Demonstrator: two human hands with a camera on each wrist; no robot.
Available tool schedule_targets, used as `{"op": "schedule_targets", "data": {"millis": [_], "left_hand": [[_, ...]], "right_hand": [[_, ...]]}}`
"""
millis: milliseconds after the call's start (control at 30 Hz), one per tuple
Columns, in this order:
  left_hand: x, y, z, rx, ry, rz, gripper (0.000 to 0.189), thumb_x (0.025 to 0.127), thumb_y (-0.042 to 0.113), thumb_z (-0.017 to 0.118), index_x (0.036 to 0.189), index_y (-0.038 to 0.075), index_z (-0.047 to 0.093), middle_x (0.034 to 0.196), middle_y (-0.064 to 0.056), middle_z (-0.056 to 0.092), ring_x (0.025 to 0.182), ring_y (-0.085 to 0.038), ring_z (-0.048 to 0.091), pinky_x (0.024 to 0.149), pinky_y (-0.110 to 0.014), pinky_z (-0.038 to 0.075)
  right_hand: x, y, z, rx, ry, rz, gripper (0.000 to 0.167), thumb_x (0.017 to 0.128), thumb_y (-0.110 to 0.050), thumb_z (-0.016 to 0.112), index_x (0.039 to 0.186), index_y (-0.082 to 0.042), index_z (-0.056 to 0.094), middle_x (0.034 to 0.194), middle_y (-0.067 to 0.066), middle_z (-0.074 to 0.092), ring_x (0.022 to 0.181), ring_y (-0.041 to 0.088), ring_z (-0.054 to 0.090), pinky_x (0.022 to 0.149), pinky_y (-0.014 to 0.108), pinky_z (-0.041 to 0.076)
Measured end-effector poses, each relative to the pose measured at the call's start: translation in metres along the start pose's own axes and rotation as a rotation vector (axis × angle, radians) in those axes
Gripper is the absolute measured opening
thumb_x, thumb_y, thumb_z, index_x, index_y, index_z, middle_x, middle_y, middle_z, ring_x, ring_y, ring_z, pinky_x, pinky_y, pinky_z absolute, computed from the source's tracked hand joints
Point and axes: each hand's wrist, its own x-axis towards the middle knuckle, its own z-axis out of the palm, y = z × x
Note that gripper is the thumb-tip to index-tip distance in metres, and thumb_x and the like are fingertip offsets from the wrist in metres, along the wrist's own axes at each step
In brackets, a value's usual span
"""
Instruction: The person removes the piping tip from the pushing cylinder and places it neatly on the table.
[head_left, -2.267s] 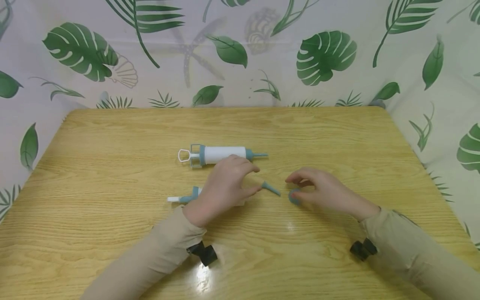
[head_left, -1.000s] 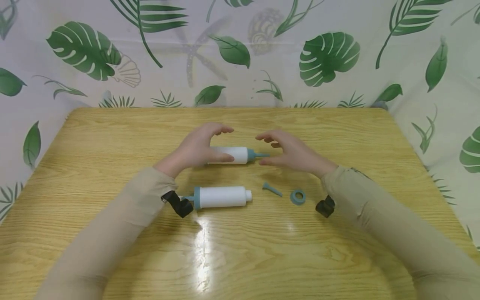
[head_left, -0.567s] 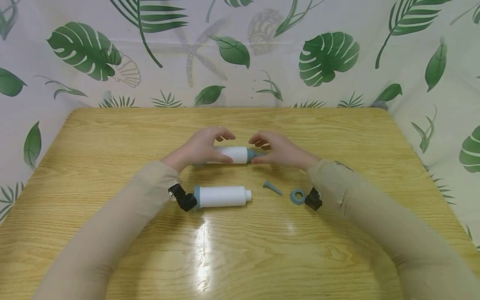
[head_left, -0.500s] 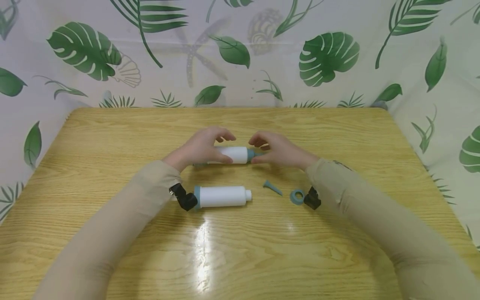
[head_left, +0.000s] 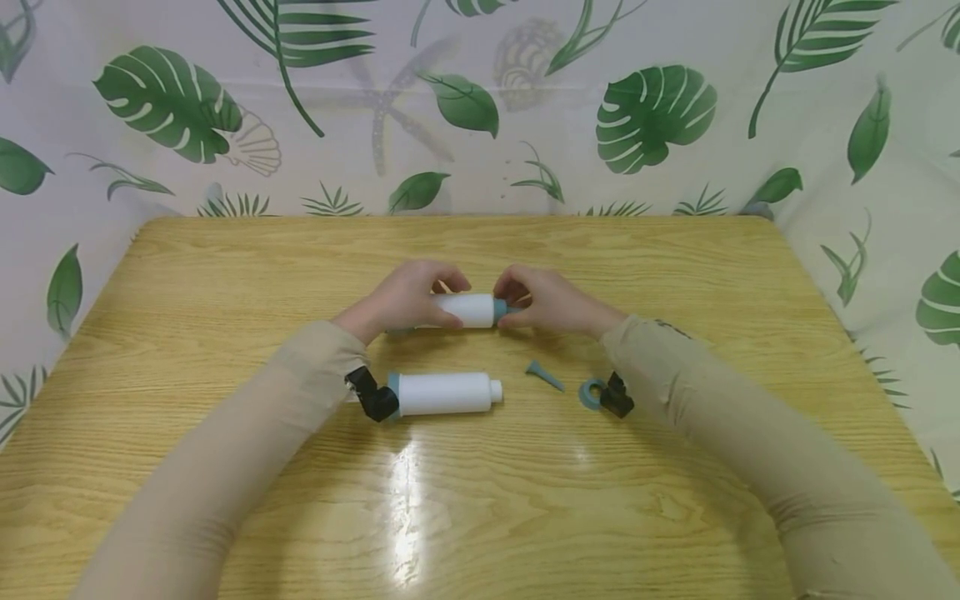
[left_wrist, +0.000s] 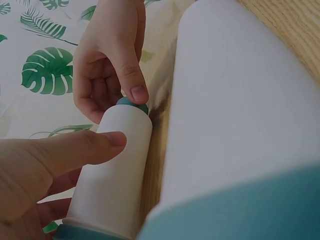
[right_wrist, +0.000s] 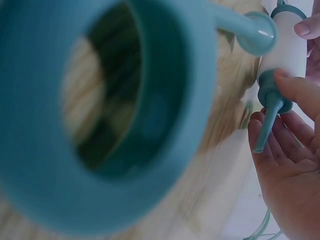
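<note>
A large white syringe (head_left: pixel 474 311) with a blue-green end cap (head_left: pixel 499 310) lies across the table's middle. My left hand (head_left: pixel 414 293) grips its barrel, thumb on the near side and fingers round the far side. At the right end my right hand (head_left: pixel 552 302) pinches the cap between thumb and fingers. In the right wrist view the thin blue-green nozzle (right_wrist: pixel 270 120) sticks out over the palm. The plunger end is hidden behind my left hand and wrist in the head view.
A second white syringe (head_left: pixel 446 393) lies nearer, its right end uncapped, its left end partly behind my wrist camera. To its right rest a loose blue-green nozzle (head_left: pixel 545 376) and a ring-shaped cap (head_left: pixel 588 394), partly covered by the other wrist camera. A leaf-patterned cloth (head_left: pixel 555 125) hangs behind.
Both hands left the nearer syringe, nozzle and ring cap and moved to the farther syringe. The right hand then came left and closed on its cap; the left closed round the barrel.
</note>
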Motion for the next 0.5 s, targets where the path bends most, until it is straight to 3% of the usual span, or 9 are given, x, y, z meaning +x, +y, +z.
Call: {"op": "schedule_targets", "data": {"millis": [500], "left_hand": [[0.0038, -0.0017, 0.0028, 0.022, -0.029, -0.037, 0.045, 0.073, 0.013, 0.084, 0.114, 0.01, 0.066, 0.108, -0.004, 0.064, 0.101, -0.022, 0.056, 0.091, -0.036, 0.043]], "right_hand": [[0.0028, -0.0003, 0.0014, -0.048, -0.002, 0.005, 0.035, 0.083, -0.01, 0.075, 0.111, -0.001, 0.055, 0.112, 0.013, 0.063, 0.105, 0.025, 0.06, 0.088, 0.034, 0.05]]}}
